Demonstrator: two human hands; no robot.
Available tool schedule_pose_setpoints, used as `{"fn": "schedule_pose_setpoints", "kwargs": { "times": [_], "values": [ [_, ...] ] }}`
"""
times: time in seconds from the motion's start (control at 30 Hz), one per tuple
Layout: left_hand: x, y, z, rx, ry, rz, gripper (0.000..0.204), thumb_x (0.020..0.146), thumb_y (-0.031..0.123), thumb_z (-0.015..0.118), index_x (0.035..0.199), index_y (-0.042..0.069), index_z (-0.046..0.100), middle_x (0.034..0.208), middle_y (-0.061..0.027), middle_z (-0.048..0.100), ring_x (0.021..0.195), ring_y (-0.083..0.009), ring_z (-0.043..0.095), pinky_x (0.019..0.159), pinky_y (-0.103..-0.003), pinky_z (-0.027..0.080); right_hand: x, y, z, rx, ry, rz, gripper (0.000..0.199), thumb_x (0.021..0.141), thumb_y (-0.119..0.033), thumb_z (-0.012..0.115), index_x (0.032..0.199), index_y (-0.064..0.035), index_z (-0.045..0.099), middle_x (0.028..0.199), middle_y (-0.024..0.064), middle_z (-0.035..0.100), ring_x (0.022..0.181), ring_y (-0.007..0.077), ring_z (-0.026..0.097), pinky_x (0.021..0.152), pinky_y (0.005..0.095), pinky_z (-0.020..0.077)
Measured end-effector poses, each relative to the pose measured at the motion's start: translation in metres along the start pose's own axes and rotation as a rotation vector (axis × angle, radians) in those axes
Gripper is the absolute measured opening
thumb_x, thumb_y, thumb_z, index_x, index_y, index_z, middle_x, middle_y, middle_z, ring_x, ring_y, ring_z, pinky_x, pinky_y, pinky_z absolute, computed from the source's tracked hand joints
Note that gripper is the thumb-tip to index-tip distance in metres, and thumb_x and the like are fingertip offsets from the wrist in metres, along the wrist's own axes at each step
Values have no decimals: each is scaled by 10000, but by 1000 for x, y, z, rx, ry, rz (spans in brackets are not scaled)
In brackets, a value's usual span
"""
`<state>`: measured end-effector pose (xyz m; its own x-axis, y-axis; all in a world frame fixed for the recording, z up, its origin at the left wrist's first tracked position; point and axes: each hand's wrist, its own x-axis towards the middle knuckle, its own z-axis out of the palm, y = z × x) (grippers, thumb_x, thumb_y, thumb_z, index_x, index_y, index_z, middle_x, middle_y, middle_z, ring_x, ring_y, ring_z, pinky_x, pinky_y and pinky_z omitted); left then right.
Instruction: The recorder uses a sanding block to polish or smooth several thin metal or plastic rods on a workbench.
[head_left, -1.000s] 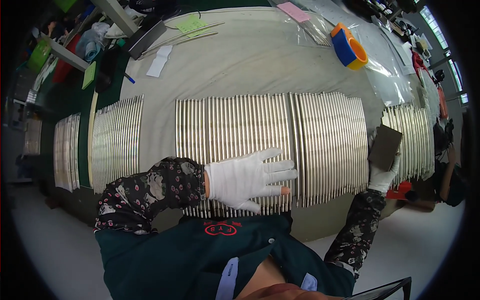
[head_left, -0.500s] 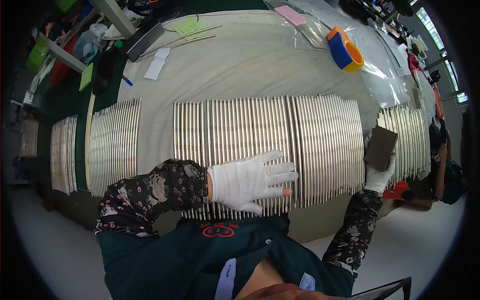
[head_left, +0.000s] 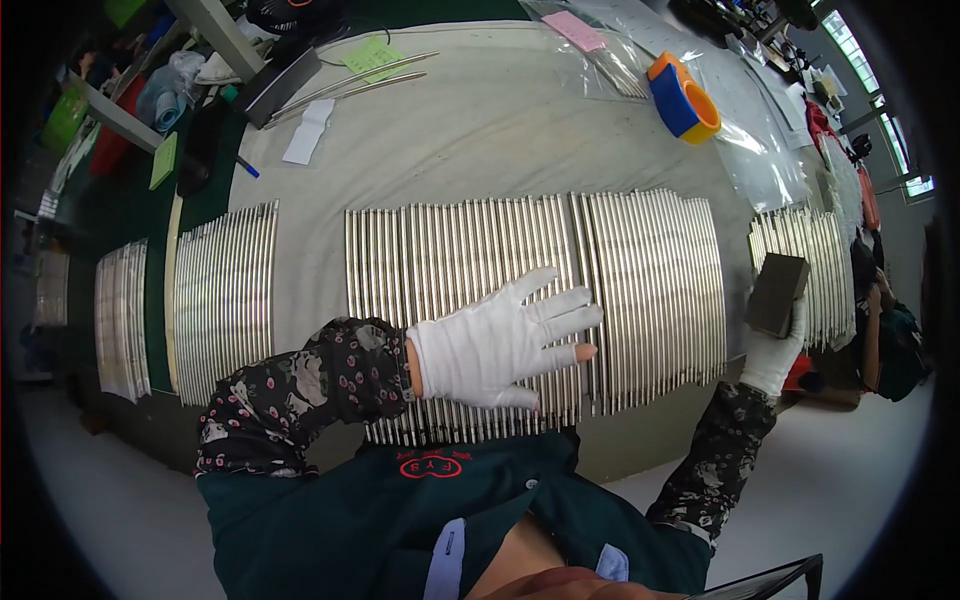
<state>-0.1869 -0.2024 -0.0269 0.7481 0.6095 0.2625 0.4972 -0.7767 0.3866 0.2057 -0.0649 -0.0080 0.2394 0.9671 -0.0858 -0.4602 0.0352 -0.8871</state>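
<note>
My left hand [head_left: 505, 343], in a white glove, lies flat with fingers spread on a wide row of thin shiny metal rods [head_left: 470, 260] laid side by side on the grey table [head_left: 500, 130]. My right hand [head_left: 775, 350], also gloved, grips a dark rectangular sanding block [head_left: 777, 294] held upright off the right end of that row. The block sits between the main row and a smaller group of rods [head_left: 805, 265] further right.
More rod groups lie at left [head_left: 225, 285] and far left [head_left: 122, 315]. A blue and orange tape roll [head_left: 683, 97] rests on clear plastic bags at the back right. Loose rods, paper slips and a dark case [head_left: 280, 80] sit at the back left.
The left hand stays pressed on the rods. The right hand with the block has shifted slightly left, toward the main row.
</note>
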Motion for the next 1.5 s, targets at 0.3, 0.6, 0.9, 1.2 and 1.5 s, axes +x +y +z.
{"fn": "schedule_pose_setpoints", "kwargs": {
  "times": [0.3, 0.6, 0.9, 1.2, 1.5],
  "values": [
    [5, -17, -3, 70, -46, -89, 724, 821, 528, 701, 1343, 47, 559, 1467, -232, 445, 1402, -383, 385, 1190, -559, 234, -85, 72, 167, -1413, -533, -715, 544, 791, -216, 737, 1255, 47, 631, 1232, 266, 617, 1051, 397, 631, 913, 442, 516],
    [-4, -22, -8, 24, 49, -84, 706, 816, 509, 711, 1307, 18, 584, 1413, -254, 496, 1356, -403, 442, 1166, -558, 263, -94, 106, 227, -1914, -446, -832, 541, 756, -312, 738, 1214, -33, 671, 1138, 260, 609, 952, 365, 641, 824, 446, 542],
    [-7, -27, -7, 8, -10, -104, 754, 792, 507, 726, 1350, 26, 566, 1454, -247, 466, 1406, -388, 387, 1176, -548, 251, -86, 112, 234, -1857, -444, -936, 503, 751, -294, 735, 1196, -65, 682, 1014, 195, 629, 921, 343, 629, 763, 438, 533],
    [-2, -28, -6, -44, -59, -130, 799, 746, 499, 752, 1353, 16, 561, 1419, -247, 462, 1391, -394, 382, 1181, -557, 247, -96, 106, 245, -1689, -766, -862, 495, 760, -270, 716, 1200, -46, 692, 1110, 243, 647, 964, 382, 620, 816, 464, 526],
    [-2, -27, -7, -85, -172, -199, 786, 760, 484, 756, 1367, 25, 558, 1466, -264, 433, 1411, -390, 366, 1190, -534, 235, -93, 109, 241, -1659, -799, -870, 467, 772, -263, 715, 1171, -20, 703, 1078, 255, 653, 966, 389, 619, 844, 468, 528]
  ]
}}
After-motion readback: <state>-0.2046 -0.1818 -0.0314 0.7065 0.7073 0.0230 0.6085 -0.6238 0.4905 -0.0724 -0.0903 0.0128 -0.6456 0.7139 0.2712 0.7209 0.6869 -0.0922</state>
